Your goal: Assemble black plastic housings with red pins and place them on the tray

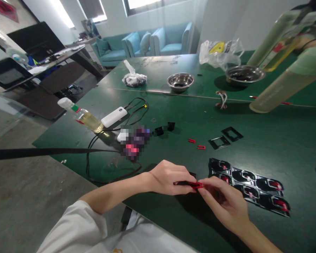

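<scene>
My left hand [168, 177] is closed around a dark part that shows only as a narrow strip between its fingers. A small red plastic clip [197, 185] sticks out at its fingertips, and my right hand [225, 203] pinches the clip's other end. To the right lie several assembled black plastic pieces with red clips [263, 186] in two rows, partly behind my right hand. Beyond my hands are a loose red clip [191, 140], another red clip [201, 147], a black square frame [219, 146] and a second black frame [232, 134].
Small black blocks [171, 126] lie near a pixelated item [135, 142]. Around it run black cables, a white power bank [113, 117] and a tilted bottle [88, 121]. Farther back are metal bowls [180, 80], plastic bags [135, 80] and a tall green-lidded bottle [276, 89].
</scene>
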A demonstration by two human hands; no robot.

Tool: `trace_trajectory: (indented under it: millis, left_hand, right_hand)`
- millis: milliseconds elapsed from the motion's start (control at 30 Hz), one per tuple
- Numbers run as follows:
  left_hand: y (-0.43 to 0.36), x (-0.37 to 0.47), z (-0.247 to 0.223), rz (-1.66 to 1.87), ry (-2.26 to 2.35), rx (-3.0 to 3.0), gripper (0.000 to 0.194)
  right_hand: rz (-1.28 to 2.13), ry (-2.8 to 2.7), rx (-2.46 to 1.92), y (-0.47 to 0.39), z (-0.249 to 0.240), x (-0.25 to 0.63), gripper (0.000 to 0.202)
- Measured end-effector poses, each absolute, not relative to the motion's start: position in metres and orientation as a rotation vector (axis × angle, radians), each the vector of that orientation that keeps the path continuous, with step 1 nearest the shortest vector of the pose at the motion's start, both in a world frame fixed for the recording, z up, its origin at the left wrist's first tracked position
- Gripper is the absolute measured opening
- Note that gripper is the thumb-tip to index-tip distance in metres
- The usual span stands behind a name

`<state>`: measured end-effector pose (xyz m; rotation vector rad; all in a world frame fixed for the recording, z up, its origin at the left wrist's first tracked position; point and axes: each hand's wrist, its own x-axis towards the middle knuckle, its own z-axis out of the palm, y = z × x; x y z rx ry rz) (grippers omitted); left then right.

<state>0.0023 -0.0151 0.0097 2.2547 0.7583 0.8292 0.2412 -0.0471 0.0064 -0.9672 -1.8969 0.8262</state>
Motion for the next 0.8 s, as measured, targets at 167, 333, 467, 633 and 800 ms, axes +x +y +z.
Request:
trace_trajectory:
  millis: [167, 333, 467, 633, 800]
  left_hand:
    - [-0.015, 0.001, 0.009, 0.721, 0.766, 2.317, 0.026]
    - [-0.015, 0.0, 0.01, 0.759, 0.782, 2.305, 0.026]
    - [-0.013, -0.002, 0.013, 0.865, 0.778, 2.429, 0.043]
    - [-0.005, -0.008, 0.016, 0.927, 0.826, 2.571, 0.064]
    - [0.004, -0.017, 0.013, 0.737, 0.876, 2.682, 0.061]
  right_hand:
    - [0.824, -1.9, -0.896, -0.044, 0.003, 0.242, 0.011]
    - [0.815, -1.906, -0.835, -0.043, 0.004, 0.242, 0.017]
    - [0.784, -1.876, -0.821, -0.043, 0.006, 0.241, 0.022]
    - [0.735, -1.906, -0.809, -0.042, 0.004, 0.242, 0.022]
    - [0.663, -1.975, -0.77, -0.041, 0.003, 0.245, 0.023]
